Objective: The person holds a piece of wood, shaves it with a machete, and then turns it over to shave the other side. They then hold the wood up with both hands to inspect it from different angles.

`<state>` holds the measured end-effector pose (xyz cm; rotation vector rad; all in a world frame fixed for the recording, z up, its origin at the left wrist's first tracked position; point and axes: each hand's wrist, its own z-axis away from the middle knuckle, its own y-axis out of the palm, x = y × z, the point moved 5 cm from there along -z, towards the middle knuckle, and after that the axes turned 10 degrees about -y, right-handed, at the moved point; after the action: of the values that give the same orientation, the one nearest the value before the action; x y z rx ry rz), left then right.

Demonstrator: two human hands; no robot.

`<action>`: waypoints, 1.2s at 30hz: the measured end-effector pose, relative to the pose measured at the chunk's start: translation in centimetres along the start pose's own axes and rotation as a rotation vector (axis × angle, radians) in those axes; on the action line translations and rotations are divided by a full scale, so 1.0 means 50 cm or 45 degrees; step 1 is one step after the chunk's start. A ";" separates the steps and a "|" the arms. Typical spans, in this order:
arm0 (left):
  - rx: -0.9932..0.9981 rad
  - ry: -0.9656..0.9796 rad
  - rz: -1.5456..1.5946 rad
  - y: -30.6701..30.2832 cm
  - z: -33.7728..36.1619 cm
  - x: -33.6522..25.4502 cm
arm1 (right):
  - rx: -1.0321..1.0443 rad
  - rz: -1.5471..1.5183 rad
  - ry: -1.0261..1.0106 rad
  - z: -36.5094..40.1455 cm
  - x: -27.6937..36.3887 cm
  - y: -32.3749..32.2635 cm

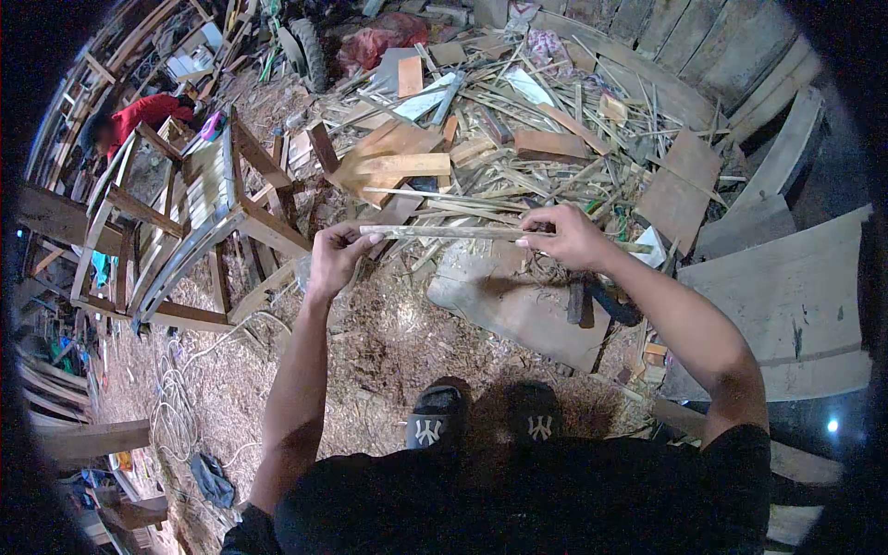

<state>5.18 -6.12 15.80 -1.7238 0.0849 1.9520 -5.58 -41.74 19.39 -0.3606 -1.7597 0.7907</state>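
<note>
A thin, pale wooden strip [444, 232] is held level in front of me, above the scrap on the floor. My left hand [340, 256] pinches its left end between thumb and fingers. Farther along, my right hand [566, 239] grips the strip with bent fingers, and a short length shows past that hand to the right. Below the strip lies a flat wooden board [518, 310] on the ground. Beyond it spreads a heap of wood offcuts and slats [518, 139].
A wooden frame [199, 213] stands at the left, with a person in red [148, 120] crouching behind it. Coiled cable [174, 407] lies on the sawdust-covered floor. Wide boards [777, 287] lean at the right. A tyre [307, 54] stands at the back.
</note>
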 end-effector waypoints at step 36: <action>0.028 -0.144 0.127 0.023 -0.022 0.073 | 0.099 0.063 0.125 -0.003 -0.056 0.054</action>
<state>5.52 -6.25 11.84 -1.6197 0.1541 2.1088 -4.89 -41.40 15.55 -0.3858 -1.6289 0.8600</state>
